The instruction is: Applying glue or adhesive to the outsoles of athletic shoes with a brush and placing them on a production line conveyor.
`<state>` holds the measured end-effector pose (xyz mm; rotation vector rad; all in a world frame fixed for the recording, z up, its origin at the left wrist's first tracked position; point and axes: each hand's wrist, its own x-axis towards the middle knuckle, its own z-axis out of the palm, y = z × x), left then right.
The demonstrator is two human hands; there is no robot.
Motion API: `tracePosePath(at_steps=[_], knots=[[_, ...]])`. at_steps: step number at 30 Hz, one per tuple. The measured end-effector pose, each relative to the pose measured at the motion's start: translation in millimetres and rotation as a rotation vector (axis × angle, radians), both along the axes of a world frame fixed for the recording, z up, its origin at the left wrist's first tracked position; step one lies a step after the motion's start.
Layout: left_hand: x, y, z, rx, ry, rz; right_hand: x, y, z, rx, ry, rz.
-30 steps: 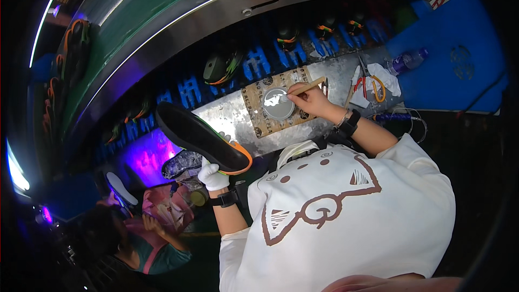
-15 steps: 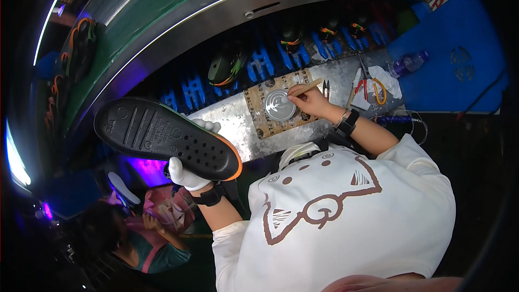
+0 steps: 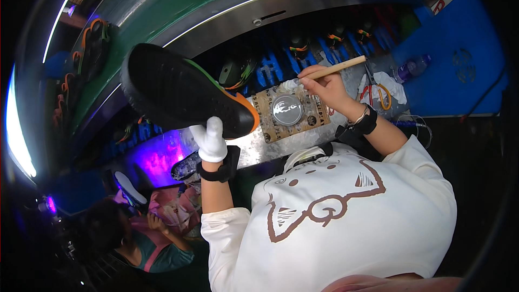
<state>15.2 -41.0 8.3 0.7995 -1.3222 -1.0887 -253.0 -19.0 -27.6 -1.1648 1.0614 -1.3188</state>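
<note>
My left hand (image 3: 212, 140), in a white glove, grips a black shoe sole (image 3: 175, 86) by its orange-edged end. The sole is raised left of the work spot, and a green strip runs along its far edge. My bare right hand (image 3: 326, 87) is closed around a wooden-handled brush (image 3: 345, 66); its pale tip points left, above the far edge of a brown printed sheet (image 3: 311, 121). On that sheet lies a shallow round dish (image 3: 287, 124) with shiny, pale contents. Pliers with red and orange handles (image 3: 385, 97) lie beside white crumpled paper (image 3: 397, 87) right of my right hand.
Blue racks (image 3: 267, 69) line the bench's far side, one beside a dark green shoe part (image 3: 231, 73). A purple bottle (image 3: 414, 67) lies by a blue panel (image 3: 459, 59). Another sole (image 3: 185, 167) rests near the left edge. A co-worker (image 3: 157, 240) sits lower left.
My left hand has turned the sole from its perforated, ridged face to its hollowed inner face. My right hand has lifted from the dish toward the far right, brush now raised.
</note>
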Motion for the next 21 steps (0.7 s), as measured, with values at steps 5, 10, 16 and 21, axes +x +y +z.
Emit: tracePosePath(at_steps=[5,10,16,21], knots=[[-22.4,-19.2,11.0,-0.11,-0.04,-0.072,5.1,-2.0,40.9,-0.108,-0.118,0.053],[-38.6,-24.1,24.2,-0.207,-0.099,-0.065,12.7,-7.1,45.0,-0.183,-0.038,0.107],[-42.6,-31.4,24.9,-0.234,-0.11,-0.04,15.6,-6.7,41.4,-0.201,0.002,0.114],[-48.0,-32.8,21.9,-0.226,-0.122,-0.005,18.7,1.3,42.4,-0.138,-0.146,0.194]])
